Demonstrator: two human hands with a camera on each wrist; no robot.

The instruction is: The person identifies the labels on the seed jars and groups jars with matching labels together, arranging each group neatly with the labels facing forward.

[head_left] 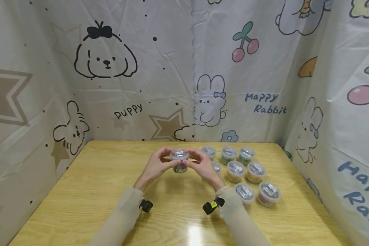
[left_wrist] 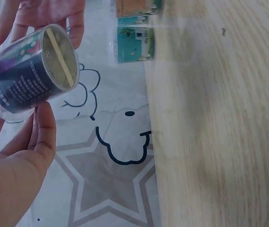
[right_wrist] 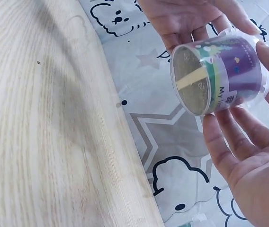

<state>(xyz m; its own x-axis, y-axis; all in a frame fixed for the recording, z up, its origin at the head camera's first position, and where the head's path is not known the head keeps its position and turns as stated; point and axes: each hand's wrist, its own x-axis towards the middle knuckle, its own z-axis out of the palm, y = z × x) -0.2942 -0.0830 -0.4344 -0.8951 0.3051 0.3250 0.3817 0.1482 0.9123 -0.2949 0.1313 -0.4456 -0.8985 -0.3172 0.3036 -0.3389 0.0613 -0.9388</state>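
A small clear plastic tub with a lid (head_left: 180,167) is held up above the table, between both hands. My left hand (head_left: 156,165) grips its left side, and my right hand (head_left: 205,166) grips its right side, fingers near the rim and thumbs at the front. Purple wrap covers one side of the tub (right_wrist: 238,71) in the right wrist view. Dark, finely printed text faces the left wrist camera on the tub (left_wrist: 23,82). Through the clear base a flat pale stick (left_wrist: 58,54) shows, lying across greyish contents.
Several similar lidded tubs stand in loose rows on the right of the wooden table (head_left: 110,184), including a pink one (head_left: 269,194) at the front and a green one (head_left: 246,156) at the back. A printed cloth (head_left: 160,85) hangs behind and at both sides.
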